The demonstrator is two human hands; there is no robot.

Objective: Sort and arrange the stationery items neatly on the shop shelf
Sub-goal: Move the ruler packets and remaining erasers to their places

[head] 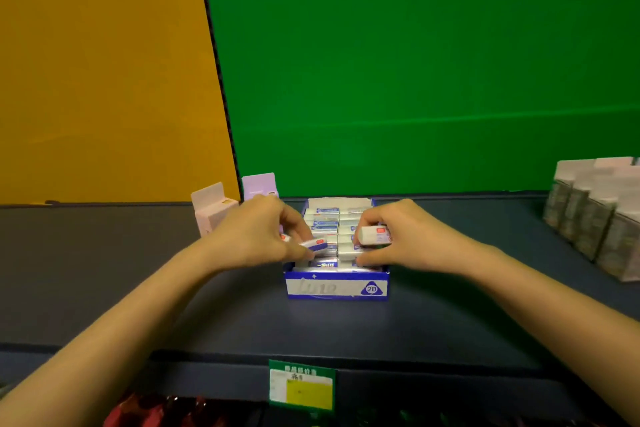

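A blue and white display box marked 2B stands on the dark shelf, filled with rows of wrapped white erasers. My left hand is at the box's left side, fingers pinched on an eraser with a blue band, just above the rows. My right hand is over the right side, holding another white eraser with a red mark between thumb and fingers.
Two small pale pink and lilac boxes stand behind my left hand. A stack of wrapped packs fills the shelf's right end. A green and yellow price tag hangs on the front edge. Green and orange panels rise behind.
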